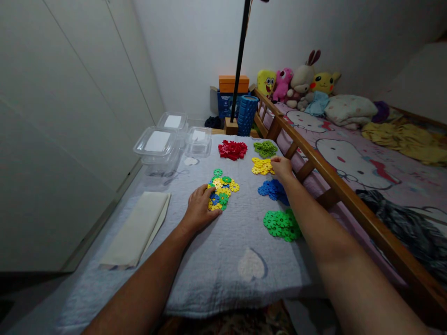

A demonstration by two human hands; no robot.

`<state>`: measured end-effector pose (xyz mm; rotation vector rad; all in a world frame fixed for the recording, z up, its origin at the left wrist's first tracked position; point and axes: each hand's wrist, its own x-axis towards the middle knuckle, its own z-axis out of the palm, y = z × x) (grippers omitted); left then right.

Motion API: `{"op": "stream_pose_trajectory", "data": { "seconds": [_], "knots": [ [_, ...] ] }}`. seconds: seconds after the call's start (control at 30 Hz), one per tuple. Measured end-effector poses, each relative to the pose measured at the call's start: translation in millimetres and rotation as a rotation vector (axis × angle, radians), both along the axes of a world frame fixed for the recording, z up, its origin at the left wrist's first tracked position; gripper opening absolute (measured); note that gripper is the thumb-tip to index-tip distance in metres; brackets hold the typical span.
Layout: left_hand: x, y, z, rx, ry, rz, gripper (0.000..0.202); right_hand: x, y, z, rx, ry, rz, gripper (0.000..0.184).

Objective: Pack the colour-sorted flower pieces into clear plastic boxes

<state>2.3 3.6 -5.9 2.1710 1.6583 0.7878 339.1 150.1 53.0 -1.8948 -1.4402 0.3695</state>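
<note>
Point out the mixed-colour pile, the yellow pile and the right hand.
mixed-colour pile (223, 191): head view, middle of the heap
yellow pile (261, 166): head view, top pieces
right hand (282, 167): head view, back of hand

On the table (240, 237), a mixed heap of pieces (222, 190) is set centrally, bordered on its left by the left hand (199, 204). Four piles (279, 223) are ranged along the right edge, the right hand (282, 166) placed at the second-farthest. Behind the heap, a fifth pile (232, 150) is set. Far left, containers (157, 144) are grouped; nearer, a folded cloth (138, 230) is laid.
</note>
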Motion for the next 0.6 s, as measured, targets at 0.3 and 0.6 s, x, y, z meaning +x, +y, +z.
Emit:
{"op": "stream_pose_trajectory", "data": {
  "seconds": [0.3, 0.6],
  "knots": [
    [0.2, -1.2, 7.6, -0.028, 0.001, -0.013, 0.073, -72.8, -37.0, 14.1, -0.296, -0.135, 0.645, 0.013],
    [2.9, -4.9, 5.6, 0.001, 0.071, 0.066, 0.075, -118.3, -53.1, -11.4, -0.287, -0.398, 0.624, 0.035]
  ]
}}
